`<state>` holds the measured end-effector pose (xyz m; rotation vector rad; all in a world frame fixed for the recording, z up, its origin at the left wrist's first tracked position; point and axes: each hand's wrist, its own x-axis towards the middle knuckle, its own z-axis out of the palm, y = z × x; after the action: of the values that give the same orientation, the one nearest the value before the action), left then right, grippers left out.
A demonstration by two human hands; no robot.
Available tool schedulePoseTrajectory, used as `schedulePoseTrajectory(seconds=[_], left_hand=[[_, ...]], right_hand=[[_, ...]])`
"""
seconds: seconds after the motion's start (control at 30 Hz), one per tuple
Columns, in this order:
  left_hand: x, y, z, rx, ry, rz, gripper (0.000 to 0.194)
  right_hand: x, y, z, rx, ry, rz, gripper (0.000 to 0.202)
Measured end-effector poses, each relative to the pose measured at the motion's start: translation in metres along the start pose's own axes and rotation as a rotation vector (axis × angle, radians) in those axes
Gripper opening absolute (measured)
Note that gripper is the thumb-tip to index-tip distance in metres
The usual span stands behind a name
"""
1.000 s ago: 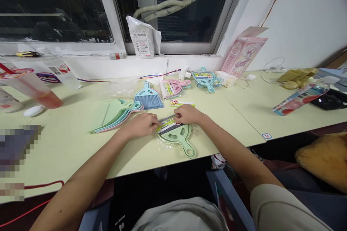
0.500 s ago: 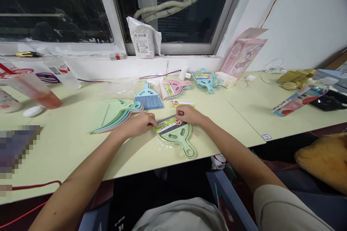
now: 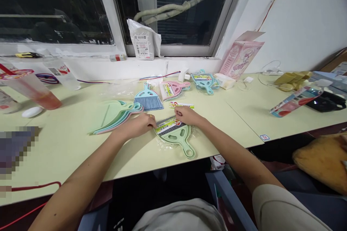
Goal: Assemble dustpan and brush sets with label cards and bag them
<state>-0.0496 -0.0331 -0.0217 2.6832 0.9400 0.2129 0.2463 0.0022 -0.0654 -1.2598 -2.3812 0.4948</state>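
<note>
A green brush-and-dustpan set [image 3: 176, 137] lies in a clear plastic bag [image 3: 166, 145] near the table's front edge, its handle towards me. A printed label [image 3: 168, 125] crosses its dark bristles. My left hand [image 3: 145, 124] is closed in a pinch at the bag's upper left corner. At the upper right my right hand [image 3: 187, 115] is closed too, its fingers curled on the bag's edge. The film between the fingertips is hard to make out. A loose label strip [image 3: 182, 105] lies just beyond my right hand.
Left of my hands are stacked dustpans [image 3: 108, 115]. A blue brush [image 3: 148, 98], a bagged pink set [image 3: 175, 88] and a bagged blue set [image 3: 205, 81] lie behind. A drink cup [image 3: 35, 90] stands left; a bottle [image 3: 296, 101] lies right.
The view has shifted very slightly. Both hands keep their hold at the bag's upper edge, and the green set has hardly moved.
</note>
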Motion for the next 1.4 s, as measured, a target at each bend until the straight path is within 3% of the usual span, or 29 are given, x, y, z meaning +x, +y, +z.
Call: schedulePoseTrajectory(seconds=[0.17,0.23,0.3,0.47,0.57,0.63,0.77,0.83,0.9,0.97,1.03,1.1,1.27,1.4], left_hand=[[-0.005,0.008,-0.006,0.034,-0.002,-0.025,0.029],[-0.006,0.014,-0.008,0.047,-0.011,-0.019,0.026],[-0.007,0.020,-0.008,0.052,-0.027,-0.001,0.025],[-0.002,0.033,0.002,0.062,-0.017,0.056,0.023],[0.002,0.037,0.010,0.037,-0.002,0.075,0.021],[0.003,0.040,0.013,-0.051,-0.014,0.089,0.019],[0.004,0.047,0.015,-0.409,-0.145,0.065,0.015],[0.004,0.048,0.015,-0.576,-0.146,0.015,0.019],[0.006,0.043,0.014,-0.658,0.017,-0.055,0.027],[0.009,0.033,0.016,-0.659,0.282,-0.147,0.034],[0.013,0.020,0.020,-0.619,0.488,-0.235,0.035],[0.016,0.008,0.028,-0.581,0.541,-0.272,0.034],[0.021,-0.002,0.049,-0.499,0.327,-0.169,0.034],[0.020,0.007,0.052,-0.308,0.234,-0.050,0.032]], right_hand=[[-0.005,-0.004,-0.023,0.112,0.038,-0.027,0.012],[-0.017,-0.016,-0.039,0.056,0.121,0.032,0.014],[-0.037,-0.036,-0.053,-0.008,0.120,0.140,0.021],[-0.094,-0.091,-0.058,-0.315,-0.191,0.332,0.041],[-0.105,-0.103,-0.046,-0.446,-0.354,0.423,0.039],[-0.104,-0.102,-0.039,-0.488,-0.366,0.457,0.037],[-0.100,-0.086,-0.033,-0.535,-0.268,0.416,0.046],[-0.102,-0.073,-0.034,-0.486,-0.206,0.368,0.052],[-0.106,-0.055,-0.039,-0.402,-0.115,0.319,0.053],[-0.106,-0.036,-0.050,-0.330,-0.020,0.279,0.052],[-0.096,-0.015,-0.068,-0.290,0.094,0.253,0.051],[-0.072,0.005,-0.090,-0.303,0.174,0.245,0.051],[0.031,0.060,-0.131,-0.377,0.137,0.221,0.049],[0.107,0.093,-0.123,-0.416,0.064,0.225,0.049]])
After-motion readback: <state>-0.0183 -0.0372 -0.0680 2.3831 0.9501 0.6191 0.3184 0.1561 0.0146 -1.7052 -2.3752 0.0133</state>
